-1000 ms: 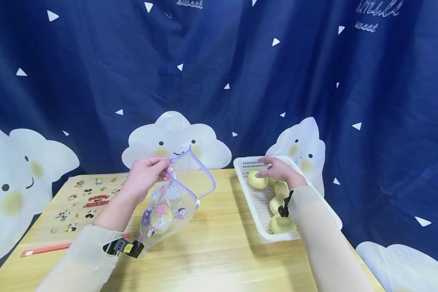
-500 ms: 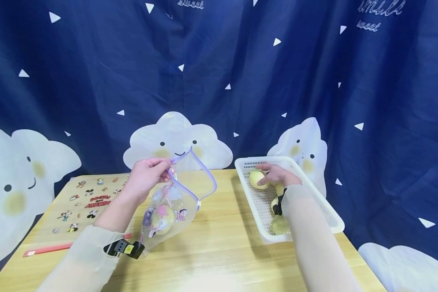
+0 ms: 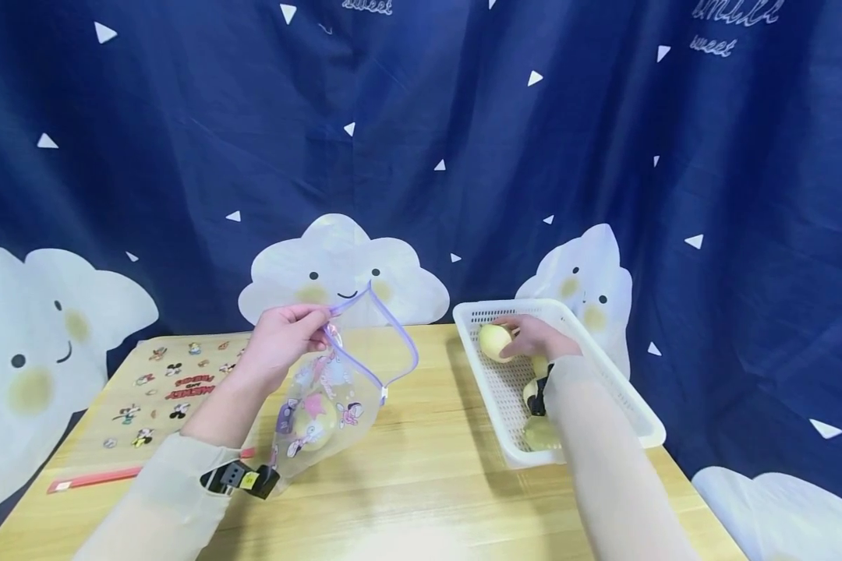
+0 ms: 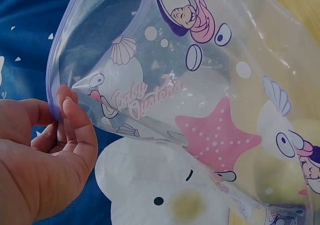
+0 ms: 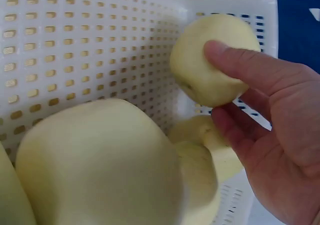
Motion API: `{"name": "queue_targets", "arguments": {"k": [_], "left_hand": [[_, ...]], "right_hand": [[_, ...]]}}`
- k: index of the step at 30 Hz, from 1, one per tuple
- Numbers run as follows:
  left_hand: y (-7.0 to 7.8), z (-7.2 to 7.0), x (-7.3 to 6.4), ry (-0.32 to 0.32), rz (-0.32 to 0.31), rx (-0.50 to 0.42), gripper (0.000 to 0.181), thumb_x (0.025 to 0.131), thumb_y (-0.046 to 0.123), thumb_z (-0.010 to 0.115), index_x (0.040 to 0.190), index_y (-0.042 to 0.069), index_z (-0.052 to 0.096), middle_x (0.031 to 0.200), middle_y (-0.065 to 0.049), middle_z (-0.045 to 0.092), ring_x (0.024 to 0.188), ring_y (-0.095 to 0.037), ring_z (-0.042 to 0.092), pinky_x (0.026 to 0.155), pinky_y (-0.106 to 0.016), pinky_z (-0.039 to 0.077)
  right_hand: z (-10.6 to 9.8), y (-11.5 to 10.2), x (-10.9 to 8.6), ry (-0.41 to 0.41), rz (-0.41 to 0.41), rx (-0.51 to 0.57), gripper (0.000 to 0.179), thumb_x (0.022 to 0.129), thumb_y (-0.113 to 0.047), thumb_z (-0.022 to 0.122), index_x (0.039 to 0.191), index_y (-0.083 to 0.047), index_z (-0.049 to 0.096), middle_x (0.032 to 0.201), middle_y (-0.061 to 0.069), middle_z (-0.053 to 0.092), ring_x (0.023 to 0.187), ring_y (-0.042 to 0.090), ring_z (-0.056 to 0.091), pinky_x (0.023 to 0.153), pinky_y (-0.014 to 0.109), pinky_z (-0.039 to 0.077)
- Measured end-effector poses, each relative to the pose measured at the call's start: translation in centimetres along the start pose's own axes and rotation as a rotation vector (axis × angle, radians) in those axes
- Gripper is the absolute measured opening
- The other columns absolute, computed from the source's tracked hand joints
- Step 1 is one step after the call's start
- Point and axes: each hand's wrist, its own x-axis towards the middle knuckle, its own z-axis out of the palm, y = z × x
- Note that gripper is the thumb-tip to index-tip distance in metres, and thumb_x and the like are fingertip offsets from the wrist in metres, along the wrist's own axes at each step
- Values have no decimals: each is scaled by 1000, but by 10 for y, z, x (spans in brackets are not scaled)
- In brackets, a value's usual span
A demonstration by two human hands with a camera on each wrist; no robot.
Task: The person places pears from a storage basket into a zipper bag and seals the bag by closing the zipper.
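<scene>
My left hand [image 3: 284, 343] pinches the purple zip edge of a clear zip bag [image 3: 356, 393] printed with cartoons. The bag's mouth gapes toward the right. A pale yellow pear [image 3: 313, 428] lies low inside it, behind a pink starfish print [image 4: 217, 135]. At the far end of a white perforated basket [image 3: 487, 397], my right hand [image 3: 535, 336] grips another pear [image 5: 215, 60]. Its thumb lies across the near side, and the other fingers are partly hidden behind the fruit. More pears [image 5: 105, 165] sit in the basket below, partly covered by my arm in the head view.
On the left of the wooden table [image 3: 421, 483] lies a flat translucent bag [image 3: 157, 389] with cartoon prints and a red slider strip [image 3: 94, 479]. A dark blue curtain [image 3: 393, 156] with cloud faces hangs right behind the table.
My right hand has shifted slightly left and closed round the pear at the basket's far end, which has tilted a little. The left hand holds the bag almost still.
</scene>
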Motion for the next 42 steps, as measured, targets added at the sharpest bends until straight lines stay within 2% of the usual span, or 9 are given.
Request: {"name": "queue_targets", "arguments": {"k": [8,16,23,30,36,42], "left_hand": [[0,0,2,-2,1,8,38,113,19,59,135,-9,71,85,6,70,79,-8,65,78,-18,63],[-2,-1,2,-5,-5,13,38,113,20,59,136,-9,70,86,6,71,79,-7,65,79,-18,63],[1,0,1,-2,-12,21,39,112,21,62,137,-8,71,93,2,68,80,-9,65,77,-18,63],[4,2,4,-6,-21,18,40,112,21,61,139,-7,70,95,0,68,82,-9,66,78,-18,62],[4,2,5,-3,-15,15,40,112,20,61,137,-9,70,92,1,68,79,-8,65,77,-17,62],[3,2,5,0,-21,7,40,111,20,61,138,-8,70,92,1,69,79,-8,66,77,-17,62]], "right_hand": [[-16,0,-6,106,-93,144,75,94,-18,87,161,-10,54,157,23,60,138,43,63,116,52,51],[-27,-12,-10,166,-166,297,76,95,-22,87,163,-15,53,155,20,61,137,42,64,107,36,52],[-35,-24,-16,238,-198,438,78,97,-22,86,166,-21,48,157,16,59,137,37,61,106,30,51],[-43,-52,-25,268,-270,520,76,98,-17,84,165,-22,49,156,15,60,132,22,63,100,17,55],[-42,-90,-34,243,-377,592,74,96,-6,84,162,-19,54,147,8,66,124,16,67,98,20,60],[-33,-125,-40,187,-516,656,74,93,3,83,159,-16,57,140,2,70,123,17,71,101,25,61]]}}
